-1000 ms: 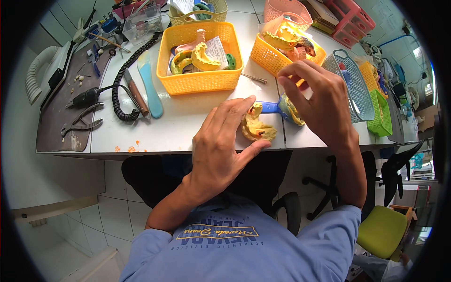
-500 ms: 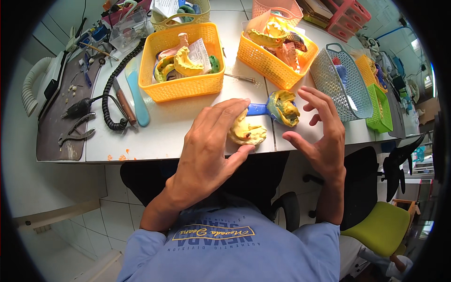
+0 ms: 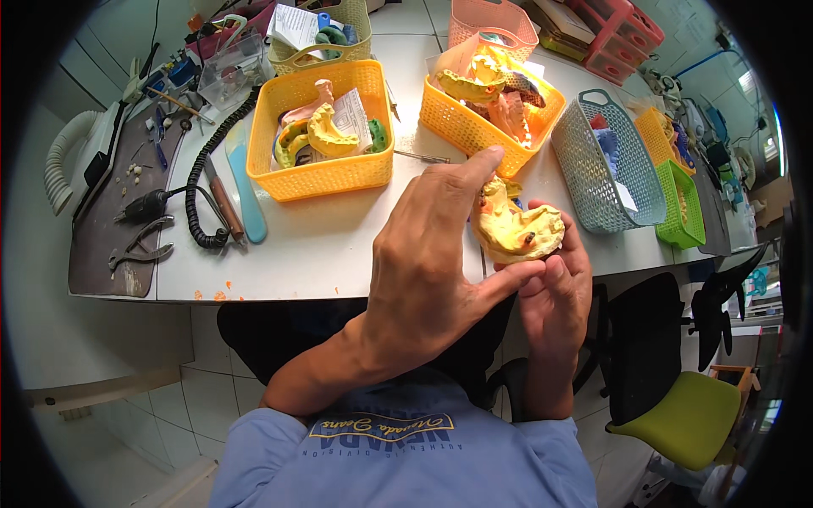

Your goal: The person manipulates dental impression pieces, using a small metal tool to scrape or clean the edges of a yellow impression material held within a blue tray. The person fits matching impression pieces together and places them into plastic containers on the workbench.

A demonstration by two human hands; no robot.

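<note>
Holding a yellow cast [image 3: 517,230] in both hands: left hand [image 3: 432,262] pinches its near edge, right hand [image 3: 555,292] cups it underneath. More casts wait in baskets [image 3: 322,173] beyond the fingers; most work likely remains.

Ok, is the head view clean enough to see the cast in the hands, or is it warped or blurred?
Head view: the yellow dental cast between left hand and right hand is sharp and evenly lit; fisheye bends the table edge and blacks out the corners; bright window glare only at the far right.
</note>
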